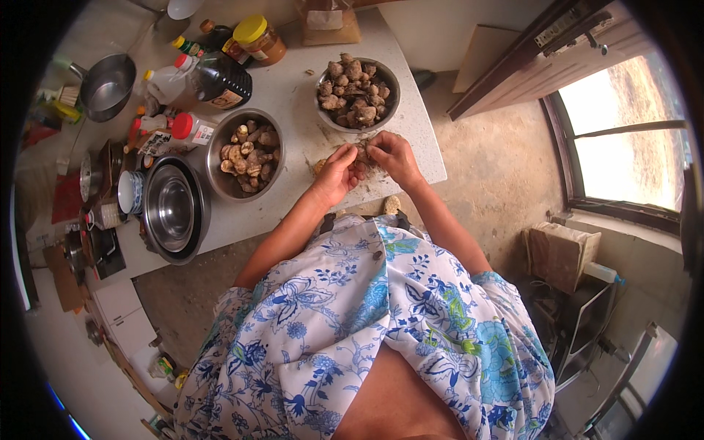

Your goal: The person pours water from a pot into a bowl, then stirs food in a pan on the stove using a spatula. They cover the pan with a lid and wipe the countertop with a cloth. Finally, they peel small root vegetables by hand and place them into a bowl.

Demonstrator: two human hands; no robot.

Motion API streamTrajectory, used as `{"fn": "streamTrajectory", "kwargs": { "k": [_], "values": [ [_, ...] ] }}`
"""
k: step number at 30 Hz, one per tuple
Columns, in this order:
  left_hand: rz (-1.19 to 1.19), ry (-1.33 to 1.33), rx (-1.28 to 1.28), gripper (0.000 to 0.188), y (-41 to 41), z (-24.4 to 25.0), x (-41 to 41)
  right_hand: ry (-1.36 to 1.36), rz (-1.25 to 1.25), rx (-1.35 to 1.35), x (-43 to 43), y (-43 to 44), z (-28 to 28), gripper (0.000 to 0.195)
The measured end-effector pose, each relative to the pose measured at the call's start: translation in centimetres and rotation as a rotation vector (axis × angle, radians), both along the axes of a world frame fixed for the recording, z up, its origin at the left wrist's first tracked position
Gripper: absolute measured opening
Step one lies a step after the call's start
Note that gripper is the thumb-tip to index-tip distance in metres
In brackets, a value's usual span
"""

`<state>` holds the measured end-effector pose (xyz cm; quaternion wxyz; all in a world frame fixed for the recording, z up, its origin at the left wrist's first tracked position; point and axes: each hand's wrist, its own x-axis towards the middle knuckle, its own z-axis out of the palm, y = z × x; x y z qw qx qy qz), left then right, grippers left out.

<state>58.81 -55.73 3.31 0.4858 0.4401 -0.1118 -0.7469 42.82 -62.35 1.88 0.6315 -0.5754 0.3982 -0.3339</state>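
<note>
My left hand and my right hand meet over the counter's front edge, their fingertips on a small, brown, hairy root vegetable, perhaps a taro; the fingers partly hide it. Just beyond them stands a metal bowl full of rough, soil-covered corms. Another metal bowl, left of my hands, holds cleaner brown corms with pale ends. A yellowish piece lies beside my left hand. Fibres and dirt crumbs are scattered on the counter around the hands.
Nested metal basins stand at the left. Behind the left bowl are a red-lidded jar, a large bottle of dark liquid and a yellow-lidded jar. A bag of grain-like contents is at the back. The pale counter ends at the right, beyond which a door stands ajar.
</note>
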Motion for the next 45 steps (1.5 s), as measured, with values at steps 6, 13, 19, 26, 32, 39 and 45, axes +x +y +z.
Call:
{"fn": "streamTrajectory", "kwargs": {
  "k": [6, 13, 19, 26, 32, 39, 45],
  "values": [
    [-0.008, -0.007, 0.043, 0.020, -0.2, 1.1, 0.5, -0.007, 0.029, 0.039, -1.5, -0.8, -1.2, 0.013],
    [0.024, -0.124, -0.003, 0.026, -0.2, 1.2, -0.3, 0.154, 0.045, -0.112, 0.2, 0.0, 1.2, 0.016],
    [-0.058, -0.191, -0.044, 0.027, -0.1, 1.2, 0.2, 0.069, 0.069, -0.084, 0.1, -0.2, 0.9, 0.012],
    [-0.123, -0.298, -0.127, 0.031, -0.3, 1.7, 0.6, -0.066, 0.090, 0.038, -0.2, -0.9, 1.4, 0.009],
    [-0.165, -0.513, -0.238, 0.025, -0.5, 2.4, 0.8, 0.060, 0.167, 0.024, -0.2, -1.2, 2.3, 0.009],
    [-0.180, -0.571, -0.277, 0.022, -0.5, 2.3, 0.9, 0.055, 0.161, 0.053, -0.4, -1.0, 2.3, 0.007],
    [-0.096, -0.452, -0.184, 0.023, -0.5, 2.1, 0.8, 0.344, 0.081, -0.333, 0.3, -0.7, 2.1, 0.015]
  ]
}}
